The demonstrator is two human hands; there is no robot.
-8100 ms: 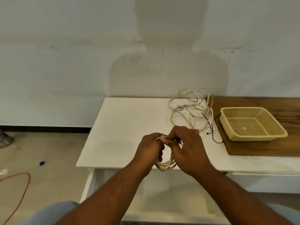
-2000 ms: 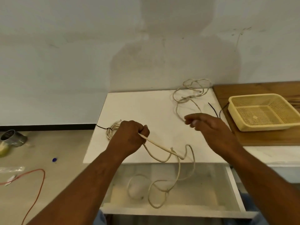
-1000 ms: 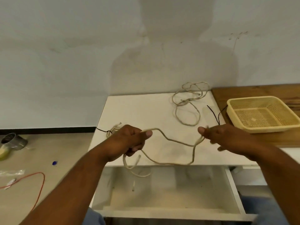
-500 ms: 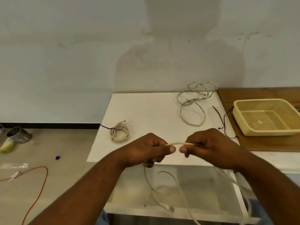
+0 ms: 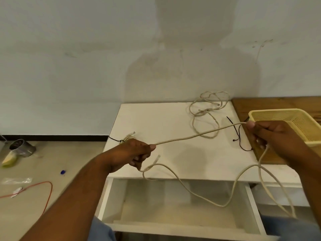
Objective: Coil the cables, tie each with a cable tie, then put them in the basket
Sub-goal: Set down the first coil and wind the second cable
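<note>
Beige cable (image 5: 191, 137) stretches taut above the table's (image 5: 165, 122) front half. Our left hand (image 5: 135, 153) pinches it near the left edge and our right hand (image 5: 278, 140) grips it at the right edge, with slack hanging past the front edge.

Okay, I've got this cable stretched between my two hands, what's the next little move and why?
Probably swing the right hand over to the left hand and lay that span into its grip as a first loop. The cable runs straight between the hands, no coil is formed yet, and the rest hangs loose over the open drawer.
</note>
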